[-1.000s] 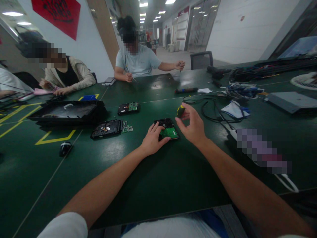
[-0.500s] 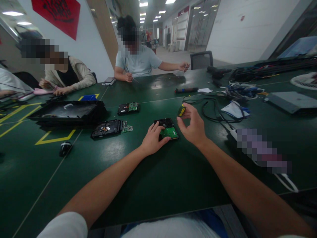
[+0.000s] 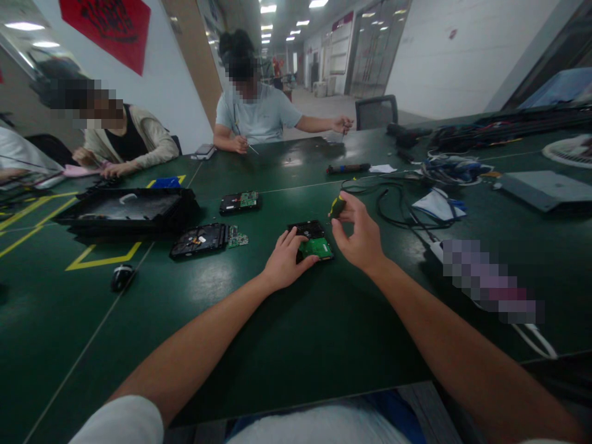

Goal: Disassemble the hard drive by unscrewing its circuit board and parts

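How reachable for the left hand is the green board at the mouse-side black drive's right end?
Likely yes: nothing visible stands between the left hand and the green board. It would have to leave the hard drive it rests on.

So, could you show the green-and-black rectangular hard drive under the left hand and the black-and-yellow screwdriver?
Green-and-black rectangular hard drive (image 3: 318, 248), head view: green board.
Black-and-yellow screwdriver (image 3: 337, 206), head view: handle.

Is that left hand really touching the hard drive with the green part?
Touching. The head view shows the left hand resting on the hard drive, fingers lying across its top with no gap showing.
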A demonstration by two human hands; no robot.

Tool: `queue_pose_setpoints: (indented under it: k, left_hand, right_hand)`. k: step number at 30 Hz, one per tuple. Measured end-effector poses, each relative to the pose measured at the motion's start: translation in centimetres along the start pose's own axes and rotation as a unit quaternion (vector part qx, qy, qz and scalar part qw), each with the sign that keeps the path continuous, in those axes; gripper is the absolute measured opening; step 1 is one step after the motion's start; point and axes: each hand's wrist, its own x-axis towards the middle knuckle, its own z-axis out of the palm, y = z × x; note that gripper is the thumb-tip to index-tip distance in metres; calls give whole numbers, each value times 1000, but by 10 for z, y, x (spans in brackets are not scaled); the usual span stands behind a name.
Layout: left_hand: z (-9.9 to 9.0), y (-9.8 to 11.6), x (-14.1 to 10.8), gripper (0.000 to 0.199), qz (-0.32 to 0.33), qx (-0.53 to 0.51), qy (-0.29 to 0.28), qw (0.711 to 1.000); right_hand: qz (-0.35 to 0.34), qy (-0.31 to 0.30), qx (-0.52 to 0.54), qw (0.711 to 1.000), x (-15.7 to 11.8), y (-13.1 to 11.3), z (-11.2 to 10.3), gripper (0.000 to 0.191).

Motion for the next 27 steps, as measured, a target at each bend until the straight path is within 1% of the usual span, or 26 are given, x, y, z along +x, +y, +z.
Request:
queue_pose_setpoints:
  k: [2,8,14,21,27]
  left_hand:
    - [0,0,0,55,-4,1,0,1000]
    - [-1,1,-1,57,-7,5,-7,1000]
    - [0,0,0,57,-8,3,-6,1000]
    - [2,-5,-1,56,-2,-5,-1,1000]
    - [2,-5,0,53,0,-14,5,1000]
  right_hand:
    - [2,-5,4,1000,-1,1,1,60]
    - [-10,4,-31,999,-1,1,1,59]
    - [-3,2,-8,1000,-1,2,2,61]
    - [-11,18,-28,999,-1,3,1,59]
    - [7,4,-15,1000,-1,1,0,62]
